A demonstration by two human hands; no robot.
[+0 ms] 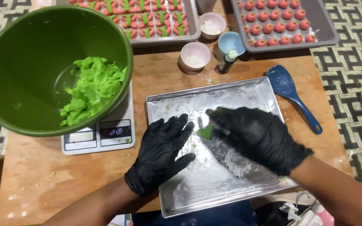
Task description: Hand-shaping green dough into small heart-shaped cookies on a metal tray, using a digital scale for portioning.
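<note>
Head view, right hand (258, 140) pinching (maybe) soft green dough (205, 133)

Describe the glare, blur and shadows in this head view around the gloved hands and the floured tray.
Head view: even overhead light, soft shadows. Mild glare on the metal tray rim and the green bowl. The right hand is slightly motion-blurred around the small green dough piece; the left hand is sharper. Wide-angle bending at the edges.

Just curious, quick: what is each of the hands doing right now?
Left hand: open, fingers spread, flat on the floury metal tray.
Right hand: closed on a small green dough piece.
</note>
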